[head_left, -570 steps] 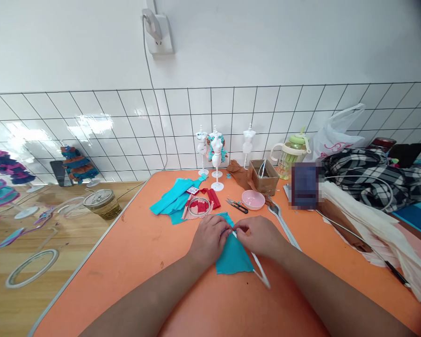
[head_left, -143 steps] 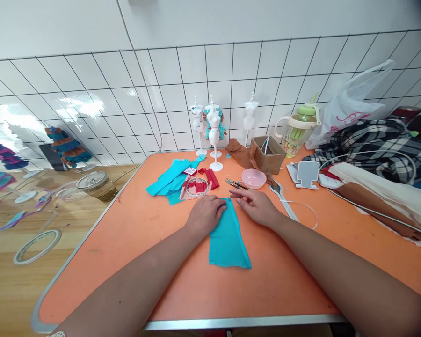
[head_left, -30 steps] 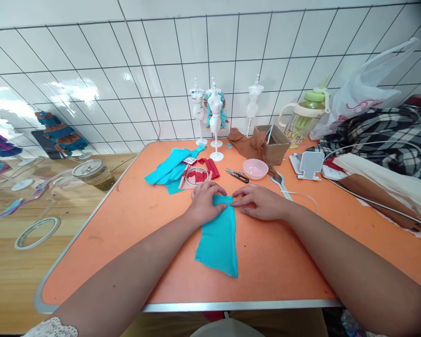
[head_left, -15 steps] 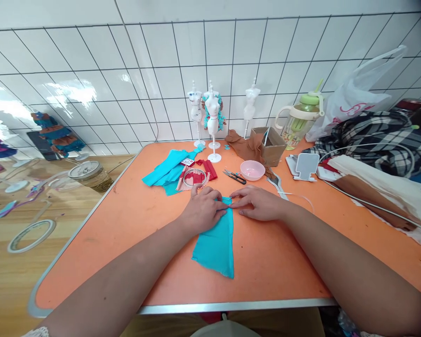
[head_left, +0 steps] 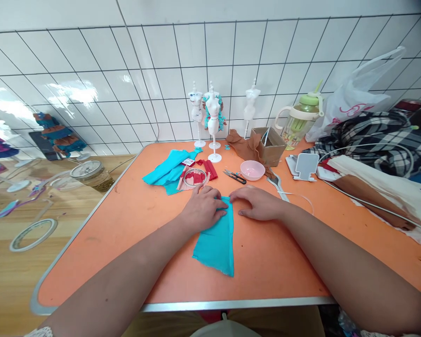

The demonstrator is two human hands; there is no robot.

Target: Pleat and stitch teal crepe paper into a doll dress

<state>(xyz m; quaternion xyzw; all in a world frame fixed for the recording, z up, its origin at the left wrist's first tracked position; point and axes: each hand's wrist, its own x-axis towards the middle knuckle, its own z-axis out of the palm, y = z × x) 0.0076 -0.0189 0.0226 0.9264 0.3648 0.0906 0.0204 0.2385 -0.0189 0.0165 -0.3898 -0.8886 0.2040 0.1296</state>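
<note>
A turquoise cloth piece (head_left: pixel 217 245) lies flat on the orange table (head_left: pixel 273 267), narrow at its far end and wider near me. My left hand (head_left: pixel 204 209) rests on the cloth's upper left part, fingers spread and pressing down. At the right edge of the far end, my right hand (head_left: pixel 255 202) touches the cloth with its fingertips, the fingers bent but apart. Beyond my left hand are a metal ring (head_left: pixel 195 171), red fabric (head_left: pixel 210 169) and more turquoise cloth (head_left: pixel 168 169). Small black snips (head_left: pixel 235 176) lie beside a pink bowl (head_left: pixel 252 170).
Small white dress forms (head_left: pixel 213 117) stand by the tiled wall. At the right are a cardboard box (head_left: pixel 272 149), a bottle (head_left: pixel 303 117), a phone stand (head_left: pixel 307 167) and piled fabric (head_left: pixel 379 135). A glass jar (head_left: pixel 93 175) stands at left on a wooden surface.
My right index finger has shifted slightly up along the cloth's right edge, away from my left fingertips. My left hand has hardly moved and stays on the cloth.
</note>
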